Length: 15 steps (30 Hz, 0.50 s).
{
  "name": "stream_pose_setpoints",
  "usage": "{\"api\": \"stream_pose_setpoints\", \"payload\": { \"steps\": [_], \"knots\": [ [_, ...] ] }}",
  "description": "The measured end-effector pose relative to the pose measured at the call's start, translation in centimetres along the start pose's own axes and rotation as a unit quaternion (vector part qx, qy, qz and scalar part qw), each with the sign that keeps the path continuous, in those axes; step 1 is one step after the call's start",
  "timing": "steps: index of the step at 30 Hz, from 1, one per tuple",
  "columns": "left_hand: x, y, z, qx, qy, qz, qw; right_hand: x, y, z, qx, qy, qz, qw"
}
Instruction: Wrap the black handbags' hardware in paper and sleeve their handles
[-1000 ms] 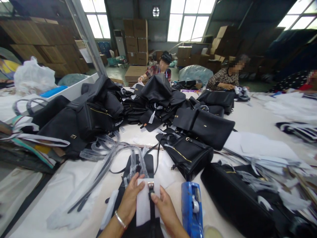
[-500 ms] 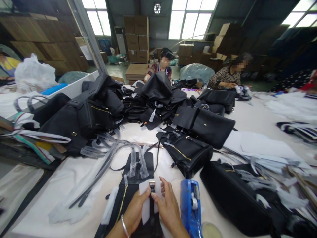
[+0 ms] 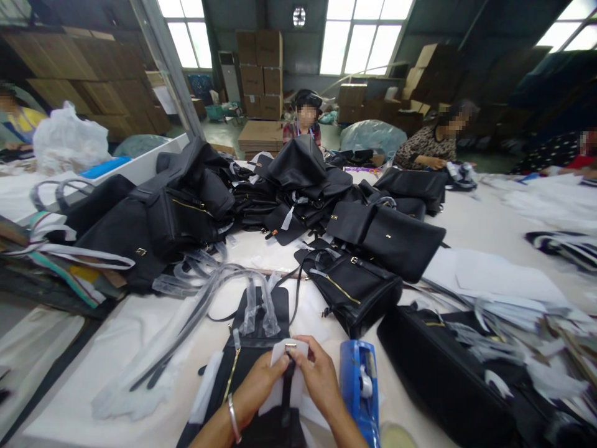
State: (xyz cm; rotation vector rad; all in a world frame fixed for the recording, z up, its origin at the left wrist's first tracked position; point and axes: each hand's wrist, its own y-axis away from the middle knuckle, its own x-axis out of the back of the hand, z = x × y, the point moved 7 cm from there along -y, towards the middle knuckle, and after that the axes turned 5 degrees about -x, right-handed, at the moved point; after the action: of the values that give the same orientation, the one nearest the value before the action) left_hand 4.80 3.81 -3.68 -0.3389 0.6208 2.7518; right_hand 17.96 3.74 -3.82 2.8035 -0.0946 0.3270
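Just left of the blue tape dispenser (image 3: 352, 386), on the same white-covered table (image 3: 56, 404), a black bag (image 3: 247, 367) lies flat under the person's two hands. Its front strap (image 3: 286, 398) runs up to a small metal buckle (image 3: 290, 345), which sits right between the two thumb tips, level with the dispenser's upper end. The left hand (image 3: 261, 381) pinches a white sheet (image 3: 275, 395) against the strap's left side, its thumb just below the buckle. The right hand (image 3: 321, 373), the closer one to the dispenser, grips the strap at the buckle with thumb and bent forefinger; its other fingertips are partly hidden.

Farther than the dispenser's top and to its left, the bag's plastic-wrapped handles (image 3: 249, 311) lie on its upper part, apart from both hands. Right of the dispenser rests a large dark bag (image 3: 448, 373). Beyond the dispenser lies a zipped bag (image 3: 359, 298), then a heap of black bags (image 3: 298, 168). Farthest behind it, two co-workers (image 3: 426, 146) sit before stacked cartons (image 3: 259, 81).
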Motion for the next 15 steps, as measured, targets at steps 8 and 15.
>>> {"api": "stream_pose_setpoints", "payload": {
  "steps": [8, 15],
  "knots": [
    [-0.5, -0.3, 0.1, -0.002, -0.013, -0.026, 1.000, -0.4, -0.6, 1.3, -0.035, -0.112, -0.016, 0.993],
    [-0.2, -0.2, 0.1, 0.008, -0.057, -0.085, 0.995, -0.5, -0.3, 1.3, -0.048, -0.159, -0.052, 0.985]
  ]
}}
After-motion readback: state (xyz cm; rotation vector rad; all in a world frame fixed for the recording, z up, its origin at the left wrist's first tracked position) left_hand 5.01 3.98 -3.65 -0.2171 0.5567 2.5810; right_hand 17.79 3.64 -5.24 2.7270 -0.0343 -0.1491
